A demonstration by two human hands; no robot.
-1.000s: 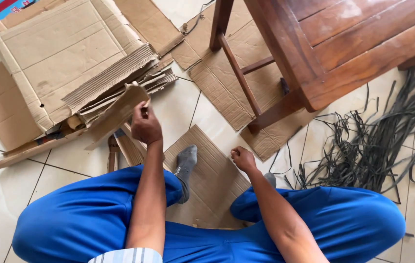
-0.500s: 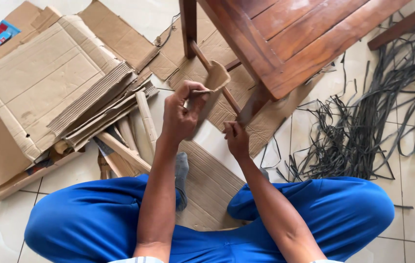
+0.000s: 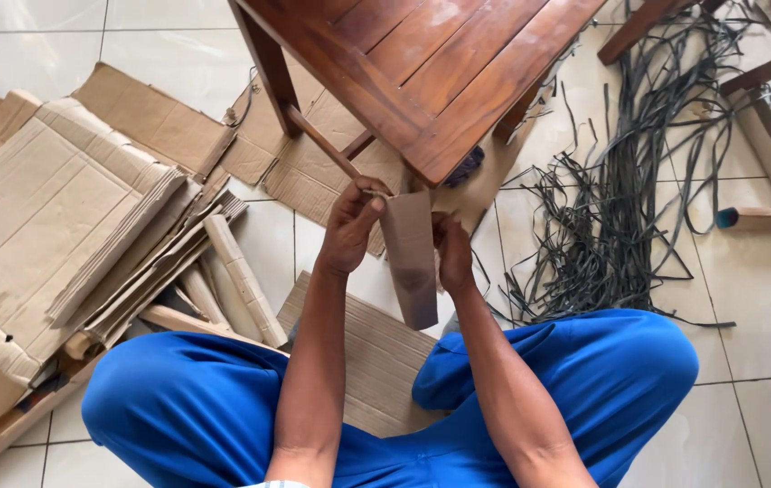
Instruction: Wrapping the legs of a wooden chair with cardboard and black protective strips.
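Both hands grip one cardboard strip [image 3: 409, 258] upright before the wooden chair [image 3: 422, 68]: left hand [image 3: 352, 226] pinches its top edge, right hand [image 3: 451, 251] clasps its side, above the tiled floor [image 3: 765, 298].

A person seated on a tiled floor wore loose, bright blue trousers [image 3: 187, 398], the fabric smooth and creased at the knees. Both forearms were bare to the elbow, and the left hand [image 3: 349, 230] and right hand [image 3: 451, 253] carried no gloves.
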